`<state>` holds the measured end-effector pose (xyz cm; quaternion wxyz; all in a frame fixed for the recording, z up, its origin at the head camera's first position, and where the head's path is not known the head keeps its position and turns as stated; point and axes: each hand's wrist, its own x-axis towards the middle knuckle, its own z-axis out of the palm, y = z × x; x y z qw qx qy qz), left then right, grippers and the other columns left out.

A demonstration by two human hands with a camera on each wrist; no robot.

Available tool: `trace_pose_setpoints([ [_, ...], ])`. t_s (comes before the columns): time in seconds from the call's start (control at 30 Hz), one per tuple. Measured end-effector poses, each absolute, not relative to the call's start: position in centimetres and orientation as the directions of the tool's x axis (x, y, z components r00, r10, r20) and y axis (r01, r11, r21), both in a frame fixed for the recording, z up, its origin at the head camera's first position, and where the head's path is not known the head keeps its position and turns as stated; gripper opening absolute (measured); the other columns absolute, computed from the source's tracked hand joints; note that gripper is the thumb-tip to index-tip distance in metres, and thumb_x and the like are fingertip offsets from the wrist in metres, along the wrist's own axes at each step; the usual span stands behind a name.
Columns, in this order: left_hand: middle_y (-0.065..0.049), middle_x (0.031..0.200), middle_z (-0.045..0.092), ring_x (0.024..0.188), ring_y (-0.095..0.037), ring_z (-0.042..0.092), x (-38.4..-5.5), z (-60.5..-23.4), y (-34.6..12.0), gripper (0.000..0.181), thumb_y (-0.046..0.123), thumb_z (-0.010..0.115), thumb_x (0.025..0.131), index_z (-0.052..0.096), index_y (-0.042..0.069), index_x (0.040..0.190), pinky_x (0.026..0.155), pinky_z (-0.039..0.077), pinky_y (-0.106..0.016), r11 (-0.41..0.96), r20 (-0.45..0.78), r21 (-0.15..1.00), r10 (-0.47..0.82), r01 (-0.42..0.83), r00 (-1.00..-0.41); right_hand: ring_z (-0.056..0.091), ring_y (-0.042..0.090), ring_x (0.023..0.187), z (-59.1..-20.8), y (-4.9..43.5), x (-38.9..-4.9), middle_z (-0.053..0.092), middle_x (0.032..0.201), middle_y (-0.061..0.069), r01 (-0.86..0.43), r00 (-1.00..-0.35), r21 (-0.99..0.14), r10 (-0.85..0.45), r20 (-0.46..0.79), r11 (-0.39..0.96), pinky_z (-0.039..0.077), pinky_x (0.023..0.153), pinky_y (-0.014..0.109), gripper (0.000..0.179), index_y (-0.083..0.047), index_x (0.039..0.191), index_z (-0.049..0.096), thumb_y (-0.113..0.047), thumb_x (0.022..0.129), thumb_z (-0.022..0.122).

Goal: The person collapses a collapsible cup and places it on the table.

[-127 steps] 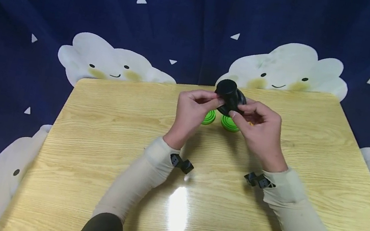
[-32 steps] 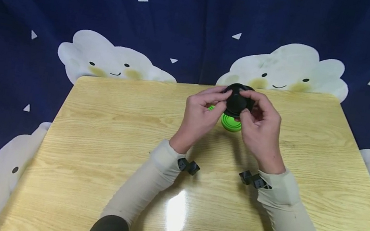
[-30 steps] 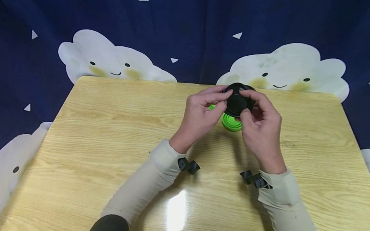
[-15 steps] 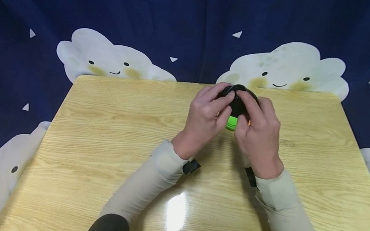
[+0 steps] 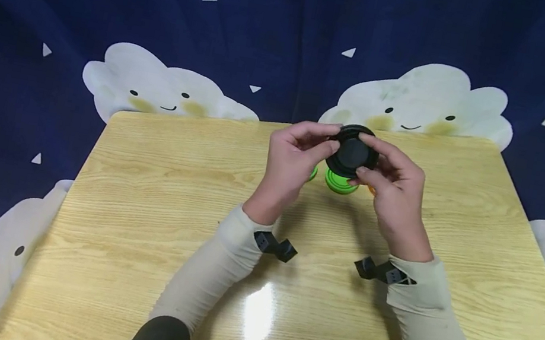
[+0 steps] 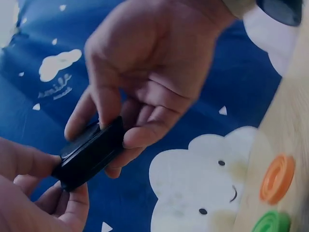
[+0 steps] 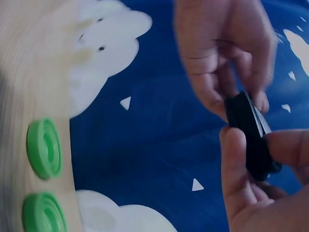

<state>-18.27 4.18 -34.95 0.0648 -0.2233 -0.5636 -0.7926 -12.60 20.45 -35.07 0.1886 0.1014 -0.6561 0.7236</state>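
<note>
A black collapsible cup (image 5: 353,153), folded into a thick flat disc, is held up between both hands over the far part of the table. My left hand (image 5: 287,163) pinches its left rim with thumb and index finger. On the other side, the thumb and fingers of my right hand (image 5: 399,191) grip the right rim. The head view shows its round face; the left wrist view catches the cup (image 6: 89,152) edge-on, as does the right wrist view. Below it, partly covered, lie a ringed green disc (image 5: 341,184) and another green disc (image 5: 313,172).
An orange ringed disc (image 6: 277,179) lies in the same row, mostly behind my right hand in the head view. The wooden table (image 5: 166,188) ends just beyond the discs, at a dark blue curtain (image 5: 285,28) with cloud prints.
Some four seconds ago the cup stood drawn out with a narrow body; now it is flat. Half a second ago both hands were pressed close around it; they have since spread apart to its rims.
</note>
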Motion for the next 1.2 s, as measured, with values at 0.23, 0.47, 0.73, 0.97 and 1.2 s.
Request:
trace_pose_setpoints([
  [0.23,-0.011,0.098,0.075,0.087,-0.018,0.069,-18.5,-34.7,4.3,0.024,-0.014,0.072,0.085,0.07,-0.015,0.108,0.075,0.058,-0.027,-0.414,0.327,0.876,0.128,0.249,-0.937,0.074,0.027,0.09,-34.9,21.3,-12.7,0.07,0.116,0.022,-0.392,-0.92,-0.874,0.135,0.368,-0.287,0.062,0.068,0.035,0.056,0.001,0.14,0.054,0.025,0.089,0.055],
  [0.47,-0.014,0.099,0.075,0.088,-0.016,0.07,-18.6,-34.7,4.6,0.024,-0.016,0.072,0.084,0.07,-0.015,0.107,0.078,0.059,-0.028,-0.404,0.31,0.884,0.133,0.234,-0.942,0.074,0.027,0.087,-35.0,21.7,-12.7,0.071,0.113,0.023,-0.37,-0.929,-0.874,0.142,0.342,-0.315,0.062,0.069,0.035,0.058,-0.002,0.141,0.05,0.022,0.089,0.059],
  [0.73,-0.018,0.104,0.073,0.091,-0.017,0.071,-18.7,-34.9,4.7,0.027,-0.016,0.071,0.085,0.069,-0.014,0.111,0.089,0.058,-0.04,-0.377,0.299,0.899,0.152,0.224,-0.942,0.074,0.025,0.087,-35.0,22.1,-12.9,0.071,0.112,0.021,-0.366,-0.93,-0.887,0.15,0.336,-0.282,0.062,0.068,0.034,0.058,0.002,0.142,0.049,0.021,0.089,0.059],
  [0.97,-0.017,0.11,0.073,0.099,-0.02,0.072,-18.9,-35.1,4.5,0.035,-0.012,0.076,0.083,0.069,-0.009,0.117,0.088,0.058,-0.033,-0.229,0.314,0.935,0.184,0.27,-0.932,0.074,0.02,0.082,-35.2,22.3,-12.9,0.073,0.109,0.016,-0.356,-0.93,-0.909,0.181,0.321,-0.218,0.061,0.067,0.029,0.05,0.01,0.136,0.053,0.02,0.088,0.062],
  [1.2,-0.012,0.104,0.074,0.09,-0.02,0.072,-19.0,-35.3,4.5,0.028,-0.005,0.079,0.083,0.074,-0.006,0.11,0.081,0.06,-0.031,-0.155,0.293,0.952,0.208,0.264,-0.933,0.073,0.018,0.088,-35.3,22.5,-12.8,0.068,0.118,0.021,-0.372,-0.912,-0.928,0.189,0.364,-0.005,0.06,0.073,0.027,0.045,0.01,0.135,0.056,0.014,0.091,0.064],
])
